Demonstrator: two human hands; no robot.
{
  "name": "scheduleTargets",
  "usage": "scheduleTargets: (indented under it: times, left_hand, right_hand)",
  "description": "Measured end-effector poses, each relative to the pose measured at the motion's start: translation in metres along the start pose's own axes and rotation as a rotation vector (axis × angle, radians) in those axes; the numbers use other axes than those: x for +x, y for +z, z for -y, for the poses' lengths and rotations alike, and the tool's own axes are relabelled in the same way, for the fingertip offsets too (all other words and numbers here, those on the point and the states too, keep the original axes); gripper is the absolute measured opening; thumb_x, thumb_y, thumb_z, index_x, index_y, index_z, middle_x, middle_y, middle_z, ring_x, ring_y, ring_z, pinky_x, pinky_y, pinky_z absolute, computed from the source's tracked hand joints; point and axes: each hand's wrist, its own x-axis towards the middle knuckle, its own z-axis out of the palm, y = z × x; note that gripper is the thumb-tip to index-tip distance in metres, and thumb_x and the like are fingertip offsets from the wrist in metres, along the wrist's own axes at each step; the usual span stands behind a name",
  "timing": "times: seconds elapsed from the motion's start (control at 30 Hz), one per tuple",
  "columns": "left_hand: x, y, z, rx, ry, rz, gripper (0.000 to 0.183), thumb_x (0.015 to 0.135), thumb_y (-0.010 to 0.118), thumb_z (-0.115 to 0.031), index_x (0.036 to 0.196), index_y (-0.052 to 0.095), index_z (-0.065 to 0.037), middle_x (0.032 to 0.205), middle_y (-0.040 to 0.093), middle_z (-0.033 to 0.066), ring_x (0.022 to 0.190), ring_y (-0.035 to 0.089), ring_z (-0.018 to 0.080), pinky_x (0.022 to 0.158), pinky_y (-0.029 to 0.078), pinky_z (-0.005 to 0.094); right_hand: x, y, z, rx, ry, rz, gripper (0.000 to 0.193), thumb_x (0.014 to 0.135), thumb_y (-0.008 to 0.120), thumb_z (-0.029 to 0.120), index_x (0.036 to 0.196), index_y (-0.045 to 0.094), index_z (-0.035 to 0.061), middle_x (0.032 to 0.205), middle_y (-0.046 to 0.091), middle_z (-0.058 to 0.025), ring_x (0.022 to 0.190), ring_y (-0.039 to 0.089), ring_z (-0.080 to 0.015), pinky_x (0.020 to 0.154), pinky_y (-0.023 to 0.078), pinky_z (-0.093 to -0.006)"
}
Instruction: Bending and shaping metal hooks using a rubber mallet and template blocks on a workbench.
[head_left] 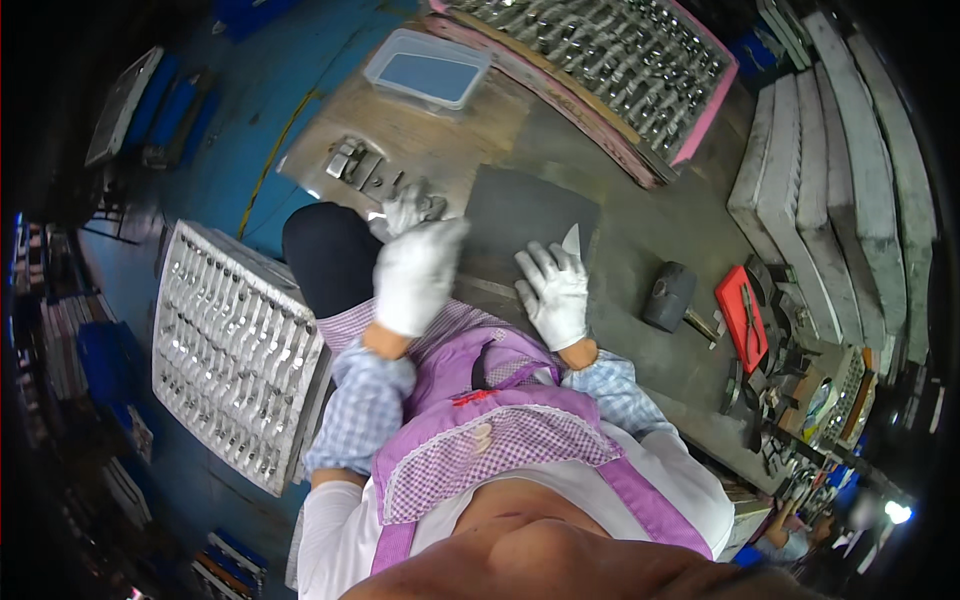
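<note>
My left hand [415,280], in a white glove, is raised over the table edge and blurred by motion. Its fingers are mostly hidden behind the back of the hand. Just beyond it lies a crumpled whitish-grey thing [408,207], whose kind I cannot make out. My right hand [555,298], also gloved in white, rests with fingers spread near the edge of a dark flat sheet [525,215]. A pale pointed piece [572,240] shows at its fingertips; I cannot tell whether they touch. A small metal fixture [352,163] sits on the table beyond my left hand.
A clear plastic box [428,70] stands at the far left of the table [640,235]. Pink-edged trays [610,60] of shiny metal pieces are behind. A black mallet [670,297] and red tray [741,318] lie right. Another filled tray [235,355] stands left; grey slabs [820,200] lean right.
</note>
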Motion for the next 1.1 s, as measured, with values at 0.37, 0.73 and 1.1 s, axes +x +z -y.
scheduleTargets:
  times: [0.37, 0.73, 1.1]
  left_hand:
    - [0.063, 0.126, -0.007, 0.417, 0.187, 0.59, 0.049, 0.094, 0.054, -0.026, 0.139, 0.05, -0.007, 0.148, 0.046, 0.0112, 0.134, 0.043, 0.0341, 0.112, 0.031, 0.0491]
    - [0.132, 0.135, 0.021, 0.335, 0.257, 0.467, 0.071, 0.071, 0.081, -0.037, 0.133, 0.056, -0.012, 0.124, 0.061, 0.0094, 0.103, 0.06, 0.0321, 0.091, 0.048, 0.044]
    - [0.166, 0.132, 0.022, 0.207, 0.202, 0.887, 0.066, 0.06, 0.087, -0.04, 0.114, 0.069, -0.007, 0.11, 0.065, 0.0142, 0.108, 0.06, 0.0339, 0.091, 0.049, 0.0426]
  right_hand:
    - [-0.021, -0.014, -0.104, 0.009, 0.286, -0.273, 0.042, 0.079, 0.066, 0.007, 0.12, 0.061, 0.0115, 0.123, 0.06, -0.0067, 0.113, 0.056, -0.0296, 0.094, 0.046, -0.0433]
    - [0.096, -0.006, -0.102, -0.241, 0.156, 0.384, 0.084, 0.064, 0.081, 0.048, 0.132, 0.054, 0.0069, 0.105, 0.063, -0.0107, 0.097, 0.063, -0.0238, 0.081, 0.05, -0.0393]
    - [0.105, -0.008, -0.123, 0.098, 0.155, 0.48, 0.071, 0.063, 0.086, 0.041, 0.123, 0.062, 0.0132, 0.108, 0.068, -0.0125, 0.102, 0.064, -0.033, 0.087, 0.052, -0.0424]
